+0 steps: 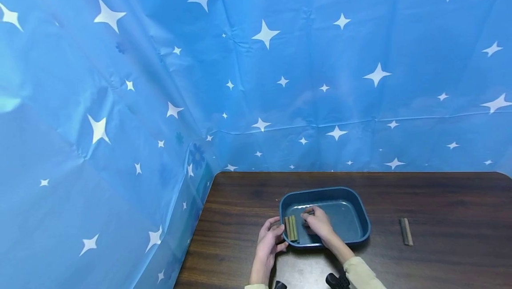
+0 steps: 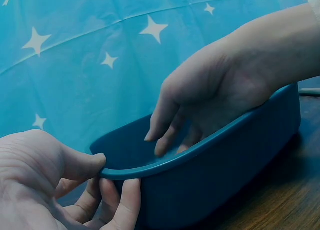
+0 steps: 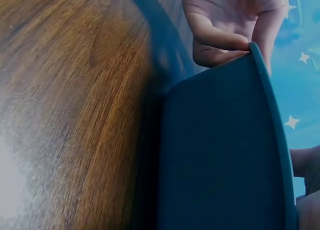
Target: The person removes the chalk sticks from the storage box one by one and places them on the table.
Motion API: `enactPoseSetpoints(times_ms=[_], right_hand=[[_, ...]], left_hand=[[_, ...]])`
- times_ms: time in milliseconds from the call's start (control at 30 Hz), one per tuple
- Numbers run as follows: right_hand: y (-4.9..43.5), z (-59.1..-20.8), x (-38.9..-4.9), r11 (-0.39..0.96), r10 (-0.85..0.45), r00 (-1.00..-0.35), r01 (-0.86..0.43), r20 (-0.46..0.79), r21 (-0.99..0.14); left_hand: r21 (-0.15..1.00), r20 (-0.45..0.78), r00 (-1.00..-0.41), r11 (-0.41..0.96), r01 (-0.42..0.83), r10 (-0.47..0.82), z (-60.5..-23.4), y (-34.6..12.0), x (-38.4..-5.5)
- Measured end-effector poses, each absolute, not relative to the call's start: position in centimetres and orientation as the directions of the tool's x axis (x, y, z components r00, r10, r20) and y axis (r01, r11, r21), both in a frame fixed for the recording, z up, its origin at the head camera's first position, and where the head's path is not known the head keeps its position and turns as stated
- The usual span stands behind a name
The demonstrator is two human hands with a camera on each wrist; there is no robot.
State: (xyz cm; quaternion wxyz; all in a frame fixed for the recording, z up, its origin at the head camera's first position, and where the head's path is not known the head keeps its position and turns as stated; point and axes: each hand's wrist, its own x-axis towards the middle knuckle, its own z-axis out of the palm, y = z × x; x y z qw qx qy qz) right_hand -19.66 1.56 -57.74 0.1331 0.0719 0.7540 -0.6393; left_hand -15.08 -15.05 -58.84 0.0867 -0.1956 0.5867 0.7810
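Observation:
A dark blue rectangular basin [image 1: 362,211] stands on the table. My left hand [image 1: 269,241] pinches its left rim, the thumb on top and the fingers against the outer wall, as the left wrist view shows. My right hand [image 1: 318,222] reaches inside over the front wall, fingers loosely bent and pointing down; nothing shows between them in the left wrist view, where the wall hides part of the fingers. Several short brown and yellow-green sticks [image 1: 292,229] lie side by side against the basin's left end, left of my right hand.
Two more short sticks [image 1: 406,231], dark and brown, lie side by side on the dark wooden table [image 1: 452,209], to the right of the basin. A blue curtain with white stars [image 1: 340,80] hangs behind the table and along its left side.

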Motion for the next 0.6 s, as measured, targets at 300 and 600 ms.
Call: enactPoseSetpoints(times_ms=[300,600], right_hand=[[0.3,-58.3,-20.3,0.167,-0.115,-0.948,0.277,-0.297,-0.946],[-0.8,-58.7,-20.6,0.175,-0.103,-0.95,0.276,-0.296,-0.945]], left_hand=[[0.884,-0.403,-0.91,-0.297,-0.362,-0.092,-58.8,-14.8,-15.1],[0.887,-0.402,-0.911,-0.287,-0.362,-0.093,-58.5,-14.9,-14.9]])
